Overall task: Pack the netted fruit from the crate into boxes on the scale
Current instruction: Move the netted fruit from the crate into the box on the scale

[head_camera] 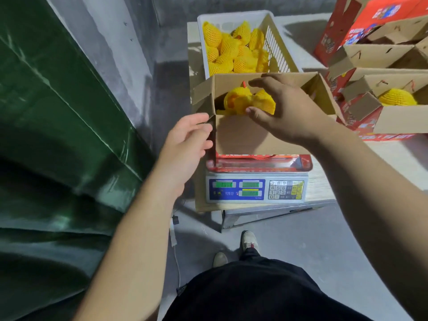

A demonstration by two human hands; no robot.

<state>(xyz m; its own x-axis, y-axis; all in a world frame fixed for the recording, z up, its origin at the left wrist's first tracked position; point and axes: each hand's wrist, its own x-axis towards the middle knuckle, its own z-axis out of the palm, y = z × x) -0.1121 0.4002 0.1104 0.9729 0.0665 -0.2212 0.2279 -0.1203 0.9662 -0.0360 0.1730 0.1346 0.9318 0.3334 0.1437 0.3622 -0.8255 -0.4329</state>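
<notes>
Reaching over the box point(240, 133), the right hand point(284, 112) spreads released while the left hand point(185, 144) grasps its corner.

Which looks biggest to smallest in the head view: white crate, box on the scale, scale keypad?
1. Box on the scale, though it sits nearer the camera, so its lead over the crate is unsure.
2. White crate.
3. Scale keypad, clearly smallest.

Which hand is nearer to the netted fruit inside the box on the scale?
Right. The right hand is over the open box, its thumb touching the netted fruit. The left hand is outside, at the box's left corner edge.
</notes>
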